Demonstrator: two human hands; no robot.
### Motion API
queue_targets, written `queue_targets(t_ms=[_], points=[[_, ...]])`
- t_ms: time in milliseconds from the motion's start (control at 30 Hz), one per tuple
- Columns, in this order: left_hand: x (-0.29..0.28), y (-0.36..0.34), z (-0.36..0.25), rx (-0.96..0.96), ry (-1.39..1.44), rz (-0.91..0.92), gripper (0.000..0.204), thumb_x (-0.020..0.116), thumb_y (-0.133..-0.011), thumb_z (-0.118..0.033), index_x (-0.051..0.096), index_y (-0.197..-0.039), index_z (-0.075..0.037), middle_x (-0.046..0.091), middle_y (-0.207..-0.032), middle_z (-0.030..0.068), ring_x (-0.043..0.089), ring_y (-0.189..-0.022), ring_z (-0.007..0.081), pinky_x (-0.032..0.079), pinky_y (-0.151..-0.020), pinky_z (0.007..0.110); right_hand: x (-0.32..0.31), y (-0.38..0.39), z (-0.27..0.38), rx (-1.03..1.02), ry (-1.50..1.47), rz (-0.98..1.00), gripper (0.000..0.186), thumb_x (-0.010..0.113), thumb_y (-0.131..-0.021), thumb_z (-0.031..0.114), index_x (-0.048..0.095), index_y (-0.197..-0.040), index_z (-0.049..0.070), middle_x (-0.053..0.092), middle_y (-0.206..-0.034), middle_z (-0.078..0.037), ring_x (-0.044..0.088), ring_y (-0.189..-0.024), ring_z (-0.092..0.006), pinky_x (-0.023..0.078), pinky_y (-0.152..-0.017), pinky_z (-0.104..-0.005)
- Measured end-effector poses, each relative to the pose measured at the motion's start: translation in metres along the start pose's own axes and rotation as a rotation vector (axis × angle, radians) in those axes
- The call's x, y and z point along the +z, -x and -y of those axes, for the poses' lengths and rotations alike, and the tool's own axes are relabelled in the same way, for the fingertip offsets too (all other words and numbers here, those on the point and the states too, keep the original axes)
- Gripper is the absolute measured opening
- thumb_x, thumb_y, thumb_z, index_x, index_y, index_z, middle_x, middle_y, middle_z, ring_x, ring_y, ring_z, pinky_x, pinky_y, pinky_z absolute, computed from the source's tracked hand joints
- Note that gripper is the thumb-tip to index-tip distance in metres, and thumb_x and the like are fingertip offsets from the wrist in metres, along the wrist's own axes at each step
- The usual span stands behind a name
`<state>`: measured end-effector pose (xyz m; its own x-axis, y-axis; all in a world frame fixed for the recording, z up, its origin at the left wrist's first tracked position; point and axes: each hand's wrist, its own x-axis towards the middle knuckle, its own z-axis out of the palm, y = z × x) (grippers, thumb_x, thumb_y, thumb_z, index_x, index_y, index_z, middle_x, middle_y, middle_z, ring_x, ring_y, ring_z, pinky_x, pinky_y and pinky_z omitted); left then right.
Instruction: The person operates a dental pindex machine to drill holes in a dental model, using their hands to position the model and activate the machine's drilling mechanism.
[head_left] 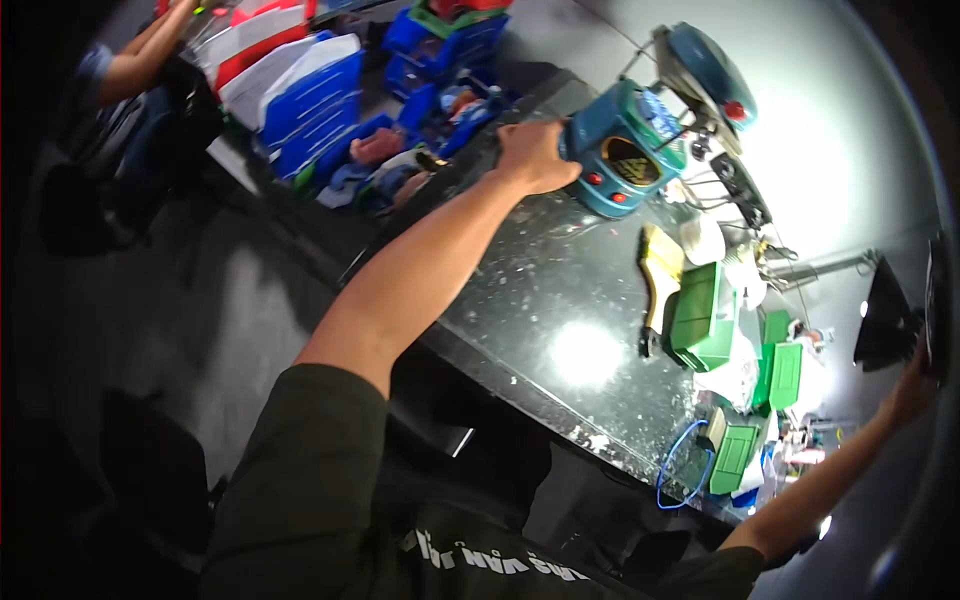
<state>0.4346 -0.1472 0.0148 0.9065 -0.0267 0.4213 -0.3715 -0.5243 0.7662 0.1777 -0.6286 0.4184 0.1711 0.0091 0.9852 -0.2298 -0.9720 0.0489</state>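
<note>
The left hand (pixel 535 155) is reaching far out over the dark, shiny table (pixel 520 300). It is pressing against the left side of a blue-green machine (pixel 625 150). The fingers are curling around that side, but it is hard to tell how tightly they are gripping, because the back of the hand is hiding them.

The machine is a chunky box with rounded corners. It is showing a dark window with a yellow pattern on its front and two small red buttons lower down. A round blue lid (pixel 712 72) with a red knob is standing open above it. The machine is sitting at the far end of the table, right beside the hand and touching it.

The right hand (pixel 912 392) is stretching out far to the right, well apart from the machine. It is touching the edge of a dark flat panel (pixel 938 300). I cannot tell if it is holding it.

Green boxes (pixel 705 318) and a yellow brush (pixel 660 268) are lying on the table to the right. A blue wire loop (pixel 683 465) is lying near the table's near edge. Blue bins (pixel 310 95) are sitting far to the left.
</note>
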Motion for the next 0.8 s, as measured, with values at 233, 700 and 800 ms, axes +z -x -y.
queue_targets(t_ms=[233,700,800], points=[[0.0,0.004,-0.002,0.021,-0.009,-0.008,0.071,0.074,-0.071,-0.034,0.067,-0.14,-0.017,0.077,-0.118,0.0187,0.069,-0.119,0.0374,0.035,-0.11,0.055,-0.015,0.088,0.065,-0.132,0.068,-0.32,0.039,0.077,-0.098,0.03,0.073,-0.117,-0.003,0.074,-0.118,-0.02,0.073,-0.107,-0.0309,0.058,-0.097,-0.0436],[-0.002,0.003,-0.008,0.031,-0.078,0.073,0.078,0.078,-0.072,-0.028,0.06,-0.147,-0.013,0.073,-0.131,0.0151,0.062,-0.131,0.0365,0.032,-0.115,0.057,0.035,0.37,0.332,0.018,-1.149,0.923,0.01,0.075,-0.081,0.0,0.073,-0.089,0.005,0.07,-0.087,-0.012,0.071,-0.074,-0.0324,0.058,-0.063,-0.041],[-0.003,0.003,-0.002,0.081,-0.062,0.053,0.08,0.077,-0.074,-0.025,0.057,-0.149,-0.009,0.07,-0.136,0.0186,0.061,-0.132,0.0373,0.032,-0.116,0.057,0.037,0.372,0.329,0.035,-1.171,0.941,0.013,0.076,-0.081,-0.001,0.074,-0.092,0.004,0.069,-0.087,-0.012,0.071,-0.074,-0.032,0.058,-0.063,-0.0401]])
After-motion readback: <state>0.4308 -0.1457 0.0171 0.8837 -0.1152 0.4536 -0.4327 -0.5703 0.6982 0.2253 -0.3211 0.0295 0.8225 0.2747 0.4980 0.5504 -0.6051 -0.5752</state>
